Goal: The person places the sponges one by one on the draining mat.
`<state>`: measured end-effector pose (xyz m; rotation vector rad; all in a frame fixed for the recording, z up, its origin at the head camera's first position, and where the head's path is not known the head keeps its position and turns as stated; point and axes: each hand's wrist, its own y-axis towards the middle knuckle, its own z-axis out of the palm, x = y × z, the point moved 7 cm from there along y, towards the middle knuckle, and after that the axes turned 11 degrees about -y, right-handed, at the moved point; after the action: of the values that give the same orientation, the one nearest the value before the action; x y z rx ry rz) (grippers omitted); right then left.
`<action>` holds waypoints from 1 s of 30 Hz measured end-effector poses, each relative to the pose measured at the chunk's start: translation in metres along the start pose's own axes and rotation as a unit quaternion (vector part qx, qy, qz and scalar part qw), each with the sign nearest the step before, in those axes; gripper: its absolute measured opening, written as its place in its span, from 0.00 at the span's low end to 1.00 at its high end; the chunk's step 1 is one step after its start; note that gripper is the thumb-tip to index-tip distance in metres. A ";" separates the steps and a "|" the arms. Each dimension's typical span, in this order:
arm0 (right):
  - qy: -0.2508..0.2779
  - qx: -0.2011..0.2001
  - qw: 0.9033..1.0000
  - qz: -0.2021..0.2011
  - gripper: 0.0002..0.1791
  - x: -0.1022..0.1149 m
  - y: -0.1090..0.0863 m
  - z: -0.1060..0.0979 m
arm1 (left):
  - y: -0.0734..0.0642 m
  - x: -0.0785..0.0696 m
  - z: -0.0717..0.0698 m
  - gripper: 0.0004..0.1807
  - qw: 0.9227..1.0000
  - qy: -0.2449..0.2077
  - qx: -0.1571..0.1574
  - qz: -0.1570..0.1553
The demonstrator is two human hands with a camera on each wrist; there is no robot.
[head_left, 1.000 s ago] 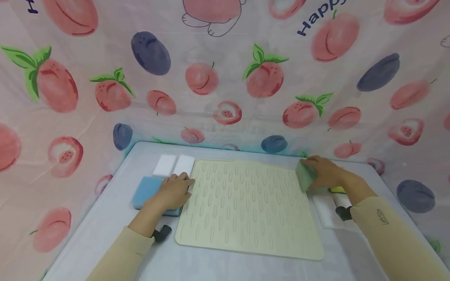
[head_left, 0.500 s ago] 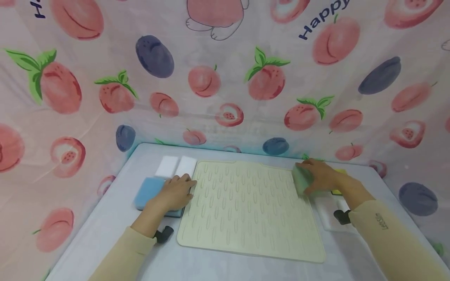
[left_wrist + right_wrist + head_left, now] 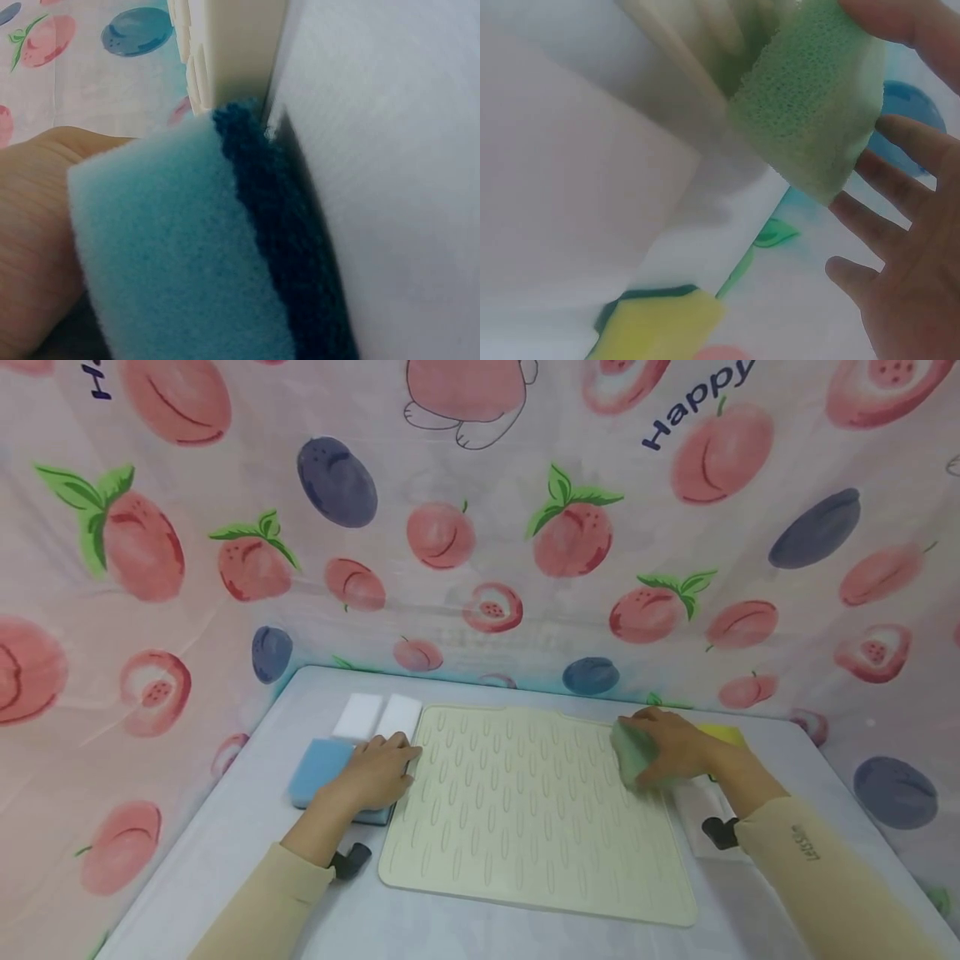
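Note:
My right hand [image 3: 672, 749] pinches a pale green sponge [image 3: 630, 758] between thumb and fingertips, over the right edge of a cream ribbed mat [image 3: 525, 827]. In the right wrist view the sponge [image 3: 802, 112] looks porous and tilts close over the mat's edge. My left hand [image 3: 380, 772] lies at the mat's left edge, fingertips at its rim, partly covering a light blue sponge [image 3: 313, 774]. The left wrist view shows that blue sponge [image 3: 172, 240] beside the hand, its dark blue scouring layer against the table.
Two white sponge blocks [image 3: 358, 717] lie behind the left hand. Past the mat's right side are a white block [image 3: 701, 827] and a yellow sponge [image 3: 723, 735] with a dark green layer, partly behind the right arm. A fruit-print curtain [image 3: 480, 543] encloses the table's back and sides.
My right hand has moved a little left and toward me with the green sponge, further over the mat. More of the yellow sponge shows. The left hand stays at the mat's edge.

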<state>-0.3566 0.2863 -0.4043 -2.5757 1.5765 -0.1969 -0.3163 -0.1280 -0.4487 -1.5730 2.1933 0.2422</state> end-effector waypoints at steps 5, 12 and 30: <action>-0.006 -0.006 1.000 -0.007 0.57 0.007 0.004 0.000 | 0.000 0.001 0.001 0.27 1.000 -0.001 0.001 -0.002; -0.007 -0.003 1.000 -0.005 0.57 0.011 0.008 0.002 | 0.002 0.004 0.003 0.28 1.000 -0.003 0.000 -0.001; -0.025 0.011 1.000 0.000 0.56 0.020 0.019 0.008 | 0.003 0.003 0.003 0.28 1.000 0.000 0.003 0.004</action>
<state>-0.3630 0.2600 -0.4141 -2.5435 1.5475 -0.1471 -0.3195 -0.1284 -0.4533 -1.5619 2.1980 0.2386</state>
